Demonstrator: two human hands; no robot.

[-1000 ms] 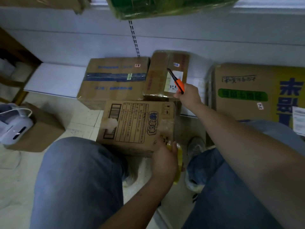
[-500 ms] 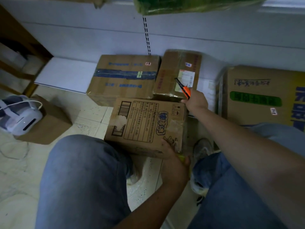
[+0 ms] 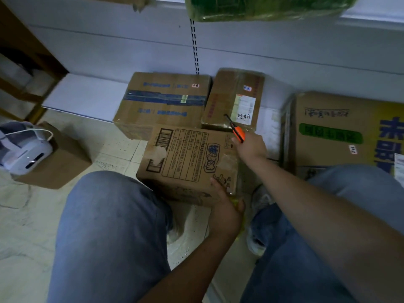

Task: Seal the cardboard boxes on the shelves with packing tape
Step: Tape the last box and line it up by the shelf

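Since the earlier frames the right hand (image 3: 251, 147) has dropped from the wrapped box (image 3: 227, 99) to the far right corner of the printed box (image 3: 188, 162) at frame centre, and the left hand's tape roll (image 3: 237, 203) is now nearly hidden. Right fingers curl around an orange cutter (image 3: 237, 131), its dark blade pointing to the upper left. The left hand (image 3: 225, 206) grips the box's near right corner, fingers wrapped over the yellowish roll, only an edge showing. That brown box sits on the floor between the knees, long axis running left to right, barcode at its left, a shiny tape patch near its right. A yellow-sided box (image 3: 341, 132) is cut off at right.
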